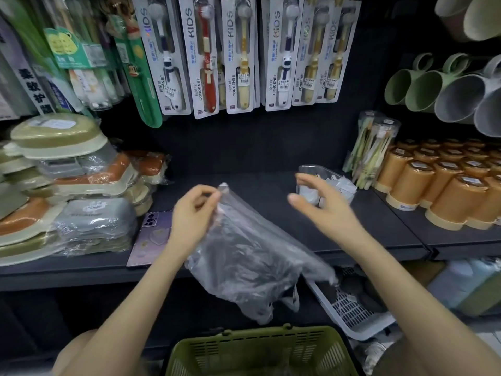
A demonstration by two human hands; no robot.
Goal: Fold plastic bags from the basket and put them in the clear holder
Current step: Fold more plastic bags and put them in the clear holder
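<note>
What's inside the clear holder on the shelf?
Folded whitish plastic bags sit inside the clear holder, some sticking out past its rim. The open right hand covers its front lower part, so the count and the bottom cannot be seen.

A clear, greyish plastic bag [252,256] is seen below the left fingers [209,197]. Under it, an olive-green basket [260,351] patterned with slots is shown. Behind the right fingers [309,181], a clear holder [311,167] with white folded bags [344,185] is seen. Left of the left fingers, a purple phone [151,240] marked with hearts is set against the black shelf [379,229]. Orange cups [433,191] with cream bases are seen right of the right fingers.
</note>
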